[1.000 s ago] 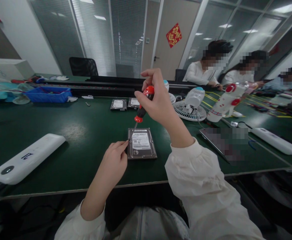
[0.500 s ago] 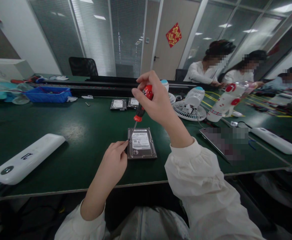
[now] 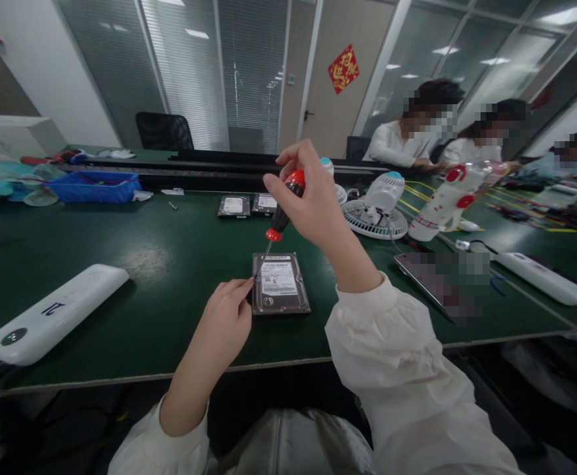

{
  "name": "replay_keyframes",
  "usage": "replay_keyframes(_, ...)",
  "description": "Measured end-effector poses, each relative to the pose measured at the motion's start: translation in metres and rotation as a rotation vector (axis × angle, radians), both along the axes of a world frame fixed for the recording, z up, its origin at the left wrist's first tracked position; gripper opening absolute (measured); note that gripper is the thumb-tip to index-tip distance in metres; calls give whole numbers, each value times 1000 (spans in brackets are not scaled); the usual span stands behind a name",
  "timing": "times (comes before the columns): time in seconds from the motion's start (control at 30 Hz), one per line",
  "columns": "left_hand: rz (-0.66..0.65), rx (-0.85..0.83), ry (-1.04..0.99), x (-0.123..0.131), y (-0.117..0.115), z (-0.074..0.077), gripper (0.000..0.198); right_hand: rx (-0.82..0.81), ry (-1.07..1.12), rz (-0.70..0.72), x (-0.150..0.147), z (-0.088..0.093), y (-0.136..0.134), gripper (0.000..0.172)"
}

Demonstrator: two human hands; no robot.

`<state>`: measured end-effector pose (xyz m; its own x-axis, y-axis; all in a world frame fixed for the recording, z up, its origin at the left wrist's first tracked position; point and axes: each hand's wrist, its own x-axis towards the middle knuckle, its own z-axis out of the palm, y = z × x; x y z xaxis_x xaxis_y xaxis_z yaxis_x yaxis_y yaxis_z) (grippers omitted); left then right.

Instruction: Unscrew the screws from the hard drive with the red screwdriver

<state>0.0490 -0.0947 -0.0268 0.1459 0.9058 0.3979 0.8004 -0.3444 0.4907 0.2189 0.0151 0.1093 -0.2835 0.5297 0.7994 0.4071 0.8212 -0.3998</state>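
Observation:
A hard drive (image 3: 281,280) lies label up on the green table near its front edge. My right hand (image 3: 308,191) is closed round the red and black handle of a screwdriver (image 3: 279,218). The shaft slants down to the left, its tip meeting the drive's left edge. My left hand (image 3: 226,316) rests beside that edge with its fingers drawn together and the fingertips at the screwdriver's tip. Whatever lies between those fingertips is too small to make out.
Two more hard drives (image 3: 233,206) lie behind. White power banks (image 3: 55,313) sit left and right. A blue tray (image 3: 97,188) stands back left. White fans (image 3: 377,211), a white-and-red bottle (image 3: 441,204) and a dark flat screen (image 3: 431,284) are to the right. Co-workers sit back right.
My right hand has shifted slightly to the right, and the screwdriver handle has turned and leans a little more to the right. My left hand and the hard drive have stayed in place.

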Motion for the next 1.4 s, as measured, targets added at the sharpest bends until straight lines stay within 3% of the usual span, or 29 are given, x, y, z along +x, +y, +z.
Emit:
replay_keyframes(0.2,4,20,3,0,0,-1,45,-10,34,97,2,1,7,33)
replay_keyframes(0.33,7,19,6,0,1,-1,45,-28,10,124,3,2,6,28)
replay_keyframes(0.47,8,11,-3,1,1,-1,46,-31,-33,9,2,2,1,13)
replay_keyframes(0.57,3,-2,-10,1,0,-1,46,-16,-52,-55,2,1,0,18)
replay_keyframes(0.7,1,2,-17,0,0,-1,45,-18,-43,17,3,2,2,28)
replay_keyframes(0.93,-9,12,-24,0,0,0,46,-65,-35,35,2,5,-2,20)
replay_keyframes(1.4,-11,26,-26,-3,0,-3,47,-91,-74,71,9,11,-2,21)
